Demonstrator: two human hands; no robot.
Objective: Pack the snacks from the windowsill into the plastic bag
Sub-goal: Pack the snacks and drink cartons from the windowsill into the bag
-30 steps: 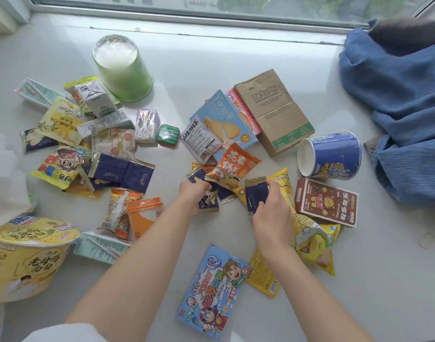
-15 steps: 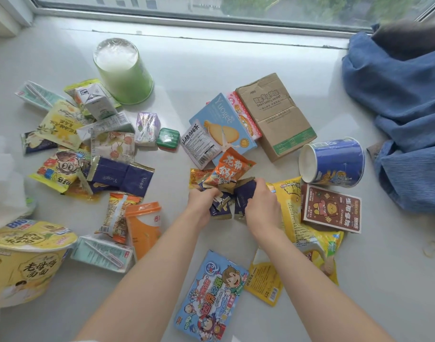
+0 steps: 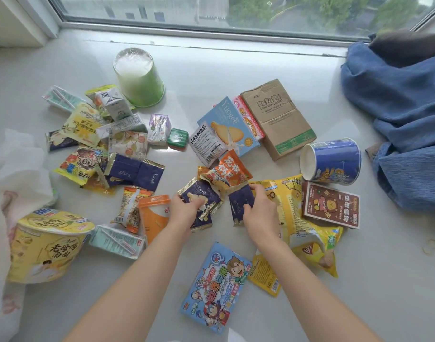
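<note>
Windowsill [image 3: 236, 67]: snacks scattered across it.
Plastic bag [image 3: 11, 174]: far left edge, well apart from hands.
Left hand [image 3: 184, 211]: grips navy biscuit packets [image 3: 199, 196].
Right hand [image 3: 258, 208]: pinches one navy packet [image 3: 241, 201].
Risk: slick stacked packets may slip during carry.

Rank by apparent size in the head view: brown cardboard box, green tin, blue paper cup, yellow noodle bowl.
1. yellow noodle bowl, though it sits nearer the camera, so unsure against the box
2. brown cardboard box
3. blue paper cup
4. green tin, clearly smallest
</note>
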